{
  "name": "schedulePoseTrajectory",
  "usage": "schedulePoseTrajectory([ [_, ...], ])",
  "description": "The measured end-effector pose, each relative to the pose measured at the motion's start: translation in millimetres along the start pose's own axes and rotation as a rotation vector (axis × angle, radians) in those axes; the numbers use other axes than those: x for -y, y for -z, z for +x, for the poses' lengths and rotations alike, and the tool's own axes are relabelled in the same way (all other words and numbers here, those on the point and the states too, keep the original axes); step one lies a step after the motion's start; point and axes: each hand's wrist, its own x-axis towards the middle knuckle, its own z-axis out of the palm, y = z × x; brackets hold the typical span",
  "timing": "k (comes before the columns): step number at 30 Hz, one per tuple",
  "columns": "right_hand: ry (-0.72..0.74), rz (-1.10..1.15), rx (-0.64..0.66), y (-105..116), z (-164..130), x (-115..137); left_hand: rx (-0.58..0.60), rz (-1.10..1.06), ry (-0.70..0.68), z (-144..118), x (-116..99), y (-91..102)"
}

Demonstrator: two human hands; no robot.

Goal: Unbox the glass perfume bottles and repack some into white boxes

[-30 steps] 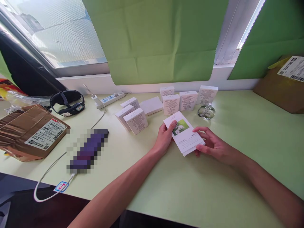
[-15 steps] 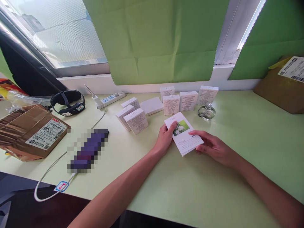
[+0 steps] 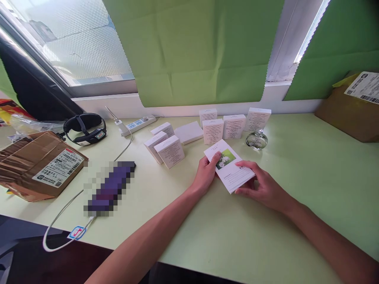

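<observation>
Over the table in front of me I hold a white printed card, tilted, with a green picture of white flowers and lines of text on its face. My left hand is closed on its left edge, thumb on top and the other fingers underneath. At the opposite edge my right hand pinches the lower right corner, its index fingertip on the face. The fingers beneath the card are hidden. Beyond the card a clear round glass bottle lies closest to my hands, beside a small white box covered in fine print.
More white boxes stand at the left, with a flat white one behind. Further left are a phone on a white cable, a power strip, a black headset and a carton. Another carton is at far right.
My right hand's thumb has shifted left along the card's lower edge, and the lower edges of the card look closer together. My left hand keeps its hold.
</observation>
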Motion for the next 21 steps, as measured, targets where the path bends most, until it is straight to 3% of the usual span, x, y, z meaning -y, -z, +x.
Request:
schedulePoseTrajectory([
  [11, -0.022, -0.008, -0.053, -5, 0, -2, -0.014, 0.040, 0.002, -2, -4, -2.4],
  [21, 0.040, -0.069, 0.043, 16, -1, -2, 0.035, -0.050, 0.066, -1, -5, 0.6],
])
